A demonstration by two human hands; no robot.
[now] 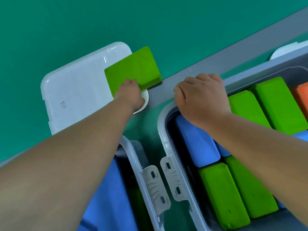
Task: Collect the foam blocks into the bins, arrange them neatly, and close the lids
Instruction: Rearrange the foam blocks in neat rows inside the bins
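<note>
My left hand point(130, 93) grips the near edge of a green foam block point(133, 69), holding it over the corner of a white lid point(75, 90) that lies flat on the green floor. My right hand point(200, 99) has its fingers curled over the far rim of the right bin point(164, 130). That bin holds several green blocks point(273, 105), blue blocks point(198, 145) and an orange block point(300, 95). The left bin point(131, 157) shows blue blocks point(108, 189) under my left forearm, mostly hidden.
Both bins have grey latches point(156, 187) facing each other in the narrow gap between them. A grey strip point(216, 64) runs diagonally across the green floor behind the bins. A second white lid point(286, 50) peeks out at the far right.
</note>
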